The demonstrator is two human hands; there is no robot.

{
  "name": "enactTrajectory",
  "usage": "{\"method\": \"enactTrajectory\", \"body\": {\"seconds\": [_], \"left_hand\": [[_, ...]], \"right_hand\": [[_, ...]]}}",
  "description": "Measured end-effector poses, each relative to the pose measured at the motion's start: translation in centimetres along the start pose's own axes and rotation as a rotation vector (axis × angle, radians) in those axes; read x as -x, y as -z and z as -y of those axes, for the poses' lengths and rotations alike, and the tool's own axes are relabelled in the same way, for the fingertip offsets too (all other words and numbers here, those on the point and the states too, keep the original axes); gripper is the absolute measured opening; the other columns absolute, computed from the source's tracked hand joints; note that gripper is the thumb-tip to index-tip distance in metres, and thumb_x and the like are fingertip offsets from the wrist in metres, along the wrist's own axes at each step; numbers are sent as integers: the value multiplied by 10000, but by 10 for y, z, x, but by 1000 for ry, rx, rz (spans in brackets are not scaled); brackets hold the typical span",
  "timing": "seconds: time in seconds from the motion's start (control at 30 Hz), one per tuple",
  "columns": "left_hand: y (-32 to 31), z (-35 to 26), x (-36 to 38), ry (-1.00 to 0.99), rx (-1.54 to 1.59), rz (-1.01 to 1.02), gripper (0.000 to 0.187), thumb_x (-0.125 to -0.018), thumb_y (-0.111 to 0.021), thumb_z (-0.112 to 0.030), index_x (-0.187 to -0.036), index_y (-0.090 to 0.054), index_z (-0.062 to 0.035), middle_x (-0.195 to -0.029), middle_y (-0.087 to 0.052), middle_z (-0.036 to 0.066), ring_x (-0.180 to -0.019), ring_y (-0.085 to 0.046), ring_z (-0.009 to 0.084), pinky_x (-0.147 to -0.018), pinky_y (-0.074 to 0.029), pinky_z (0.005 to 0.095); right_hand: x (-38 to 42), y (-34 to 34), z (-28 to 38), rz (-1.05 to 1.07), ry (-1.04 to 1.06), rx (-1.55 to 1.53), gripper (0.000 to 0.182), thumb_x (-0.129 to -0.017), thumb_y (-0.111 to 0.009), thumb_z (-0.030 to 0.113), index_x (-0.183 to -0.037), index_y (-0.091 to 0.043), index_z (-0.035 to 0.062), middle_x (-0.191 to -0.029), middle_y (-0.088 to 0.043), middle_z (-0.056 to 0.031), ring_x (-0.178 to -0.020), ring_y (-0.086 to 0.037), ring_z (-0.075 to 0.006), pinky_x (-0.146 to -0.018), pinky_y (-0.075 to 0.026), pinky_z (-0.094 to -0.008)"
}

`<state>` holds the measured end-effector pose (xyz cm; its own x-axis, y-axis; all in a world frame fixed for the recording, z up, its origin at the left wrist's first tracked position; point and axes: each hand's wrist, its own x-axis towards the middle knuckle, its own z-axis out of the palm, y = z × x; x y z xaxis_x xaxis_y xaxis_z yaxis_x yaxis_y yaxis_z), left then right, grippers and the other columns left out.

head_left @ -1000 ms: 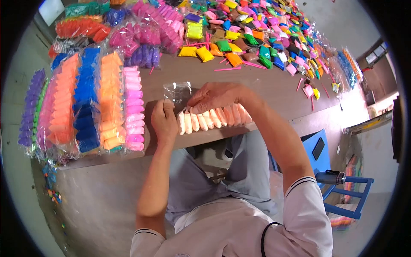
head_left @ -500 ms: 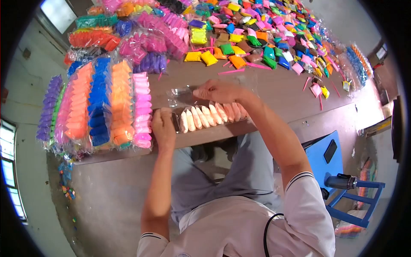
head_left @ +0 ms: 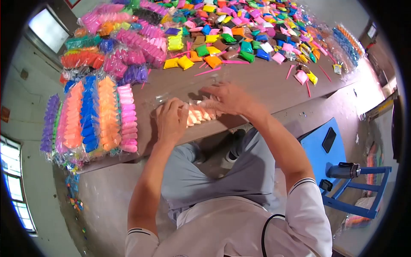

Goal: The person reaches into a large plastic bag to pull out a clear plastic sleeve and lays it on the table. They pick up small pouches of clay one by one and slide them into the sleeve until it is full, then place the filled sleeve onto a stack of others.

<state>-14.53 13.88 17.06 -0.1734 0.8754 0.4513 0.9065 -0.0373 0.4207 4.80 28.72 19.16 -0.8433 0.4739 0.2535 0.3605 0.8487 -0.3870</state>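
Observation:
A clear plastic bag with a row of peach packets (head_left: 198, 117) lies near the table's front edge. My left hand (head_left: 172, 120) is closed over the left end of this row, fingers bent around it, hiding part of the packets. Over the right part of the bag reaches my right hand (head_left: 231, 99), its thumb at the packets and its fingers above them by the plastic. Motion smears the right fingers, so their grip cannot be made out. Loose clear film (head_left: 165, 97) shows beyond the left hand.
Bagged rows of coloured packets (head_left: 90, 115) stand at the left, with more bags (head_left: 137, 47) behind. Loose packets (head_left: 239, 36) and pink sticks (head_left: 207, 71) cover the back. A blue stool (head_left: 319, 143) at the right bears a phone (head_left: 329, 140) and a bottle (head_left: 343, 170).
My left hand has gone from beside the row onto its left end. The right hand has come lower onto the packets, and the row looks shorter and more covered. The whole view has shifted.

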Motion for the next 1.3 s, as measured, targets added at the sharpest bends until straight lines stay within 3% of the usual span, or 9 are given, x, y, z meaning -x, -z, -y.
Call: {"method": "enactTrajectory", "body": {"seconds": [0.2,0.3,0.37,0.47,0.6,0.7,0.87,1.1,1.3], "left_hand": [[13,8,9,-101,58,120,289,-949,-567,-320,-1013,-593,-40,-975,-652,141,-970,-597,353,-895,-417,446],[26,12,8,-87,90,225,277,-915,-612,-306,-991,-613,-40,-986,-658,128,-971,-605,338,-903,-420,430],[30,11,8,-65,111,280,266,-892,-641,-298,-973,-629,-44,-993,-662,117,-972,-612,325,-912,-418,421],[29,10,12,-94,109,246,232,-860,-670,-266,-939,-643,-50,-997,-659,96,-986,-608,312,-909,-423,411],[24,14,10,-103,121,233,189,-865,-661,-224,-927,-643,-46,-987,-656,89,-983,-605,304,-909,-417,410],[24,16,11,-80,109,248,190,-897,-635,-215,-953,-639,-33,-984,-658,95,-973,-605,312,-907,-421,412],[20,20,12,-97,85,206,223,-952,-575,-231,-984,-635,-19,-971,-657,110,-950,-601,321,-899,-417,414],[23,19,10,-83,109,185,290,-1006,-477,-260,-957,-623,-14,-890,-642,136,-888,-588,335,-882,-404,424],[18,21,8,-72,94,171,298,-1006,-463,-244,-882,-607,-14,-828,-630,154,-843,-582,351,-870,-401,432]], "right_hand": [[9,-7,-20,97,-23,-560,420,-882,-706,390,-1121,-687,45,-1064,-689,-141,-1023,-630,-301,-888,-482,-401],[13,8,-15,175,-203,-716,353,-814,-794,287,-1058,-705,48,-1107,-688,-112,-1076,-614,-262,-918,-470,-375],[18,11,-18,60,39,-561,352,-777,-826,284,-1013,-704,54,-1118,-677,-106,-1149,-581,-271,-930,-464,-377],[23,11,-20,69,156,-548,351,-801,-808,332,-904,-698,15,-1180,-647,-191,-1133,-607,-261,-880,-489,-372],[17,6,-25,128,216,-433,315,-853,-765,305,-910,-688,5,-1154,-649,-165,-1012,-637,-218,-810,-511,-348],[14,-4,-30,226,-110,-783,239,-928,-691,254,-945,-691,15,-997,-668,-94,-1091,-591,-194,-824,-489,-326],[9,-11,-30,217,-264,-867,347,-1017,-555,294,-886,-666,-8,-728,-628,5,-653,-562,-75,-574,-452,-263],[2,-11,-27,68,-153,-557,318,-1002,-570,301,-889,-651,15,-593,-591,-37,-564,-555,-118,-547,-449,-306],[1,-21,-29,-137,39,-332,257,-954,-607,277,-900,-642,29,-756,-627,-142,-701,-610,-290,-645,-479,-383]]}}
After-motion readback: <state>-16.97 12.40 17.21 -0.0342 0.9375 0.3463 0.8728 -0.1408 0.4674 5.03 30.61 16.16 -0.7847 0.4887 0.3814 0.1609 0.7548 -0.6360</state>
